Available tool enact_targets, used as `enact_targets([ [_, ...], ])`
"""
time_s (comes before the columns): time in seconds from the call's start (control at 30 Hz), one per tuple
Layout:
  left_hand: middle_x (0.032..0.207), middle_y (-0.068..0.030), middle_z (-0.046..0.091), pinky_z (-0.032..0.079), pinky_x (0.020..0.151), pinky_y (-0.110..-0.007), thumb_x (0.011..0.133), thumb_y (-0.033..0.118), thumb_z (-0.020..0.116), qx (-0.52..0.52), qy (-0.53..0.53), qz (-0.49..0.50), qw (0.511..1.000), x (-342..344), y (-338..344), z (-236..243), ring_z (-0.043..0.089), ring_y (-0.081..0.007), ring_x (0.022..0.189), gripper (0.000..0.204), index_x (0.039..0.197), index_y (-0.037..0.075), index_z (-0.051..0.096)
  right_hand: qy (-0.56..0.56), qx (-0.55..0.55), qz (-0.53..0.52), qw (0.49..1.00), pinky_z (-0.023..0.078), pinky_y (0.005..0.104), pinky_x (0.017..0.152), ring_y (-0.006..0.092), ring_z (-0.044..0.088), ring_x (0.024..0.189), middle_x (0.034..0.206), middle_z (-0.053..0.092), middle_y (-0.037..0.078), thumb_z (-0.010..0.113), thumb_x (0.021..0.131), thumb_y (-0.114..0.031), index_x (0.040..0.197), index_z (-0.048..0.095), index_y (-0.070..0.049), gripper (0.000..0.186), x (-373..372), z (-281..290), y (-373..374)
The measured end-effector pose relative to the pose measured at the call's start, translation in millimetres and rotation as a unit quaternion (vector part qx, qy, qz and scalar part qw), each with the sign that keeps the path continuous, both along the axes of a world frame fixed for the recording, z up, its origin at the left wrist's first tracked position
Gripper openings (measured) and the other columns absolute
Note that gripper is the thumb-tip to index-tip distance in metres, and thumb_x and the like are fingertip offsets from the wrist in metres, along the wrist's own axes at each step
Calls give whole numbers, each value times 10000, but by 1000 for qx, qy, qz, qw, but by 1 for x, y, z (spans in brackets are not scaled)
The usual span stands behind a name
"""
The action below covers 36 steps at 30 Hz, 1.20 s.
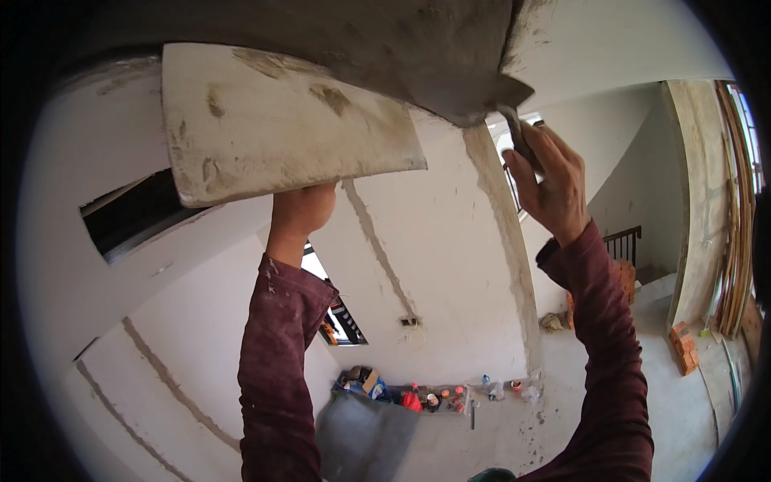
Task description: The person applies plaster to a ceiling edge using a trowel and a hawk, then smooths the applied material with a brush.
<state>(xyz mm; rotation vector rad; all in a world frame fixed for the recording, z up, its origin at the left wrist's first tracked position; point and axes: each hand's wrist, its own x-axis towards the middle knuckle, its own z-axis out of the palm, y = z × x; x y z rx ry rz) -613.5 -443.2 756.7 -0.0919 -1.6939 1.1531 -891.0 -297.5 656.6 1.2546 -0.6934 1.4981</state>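
My left hand [307, 210] is raised and closed beneath a pale, mortar-stained plastering hawk [281, 120], whose handle is hidden. The hawk's flat face tilts toward me, with a few grey smears on it. In my right hand [556, 183] is a trowel [516, 92], gripped by its handle with the thumb along it. Its dark blade lies up against a wide band of wet grey mortar [385, 40] overhead, just past the hawk's far right corner. How much of the blade is behind or in the mortar, I cannot tell.
White walls carry grey patched strips [377, 249]. A dark rectangular opening [132, 217] is at left. Below, tubs, bags and a red bag [411, 401] line the wall beside a grey sheet [365, 434]. Bricks [684, 348], long timber strips [729, 217] and a railing [623, 244] stand right.
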Motion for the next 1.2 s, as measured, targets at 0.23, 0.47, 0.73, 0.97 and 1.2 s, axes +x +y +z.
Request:
enact_targets([
  [0.23,1121,-113,581,424,897,-445,782,37,583,66,-32,-37,997,-1,5,2,541,-325,1055,294,1064,109,619,20,68,-33,997,483,343,534,257,609,586,738,617,107,663,834,-174,939,615,-8,202,-36,36,-9],
  [0.47,1094,-110,596,432,884,-409,814,36,572,197,-50,-147,968,-7,15,0,554,-311,1018,254,1058,89,618,-20,109,-64,992,458,322,503,229,573,544,698,577,99,660,823,-119,927,606,16,179,-48,-3,21],
  [0.73,1100,-123,605,423,891,-390,863,100,582,101,-52,-101,988,-5,9,4,556,-298,1007,229,1084,44,600,50,19,-25,998,467,320,490,218,600,550,723,591,132,663,835,-128,946,589,33,209,-1,33,27],
  [0.97,1125,-128,604,412,905,-394,872,121,584,94,-43,-86,991,-8,12,4,552,-299,1024,244,1101,37,597,-4,69,-107,992,474,353,512,257,591,562,721,595,111,663,823,-144,969,604,-11,206,-30,16,7],
  [1.2,1167,-113,582,409,921,-414,855,77,573,46,-43,-50,997,-5,13,3,535,-318,1067,273,1126,101,600,-7,-26,-6,1000,474,318,507,222,582,566,718,570,95,690,781,-53,987,590,9,238,-8,-9,-3],
])
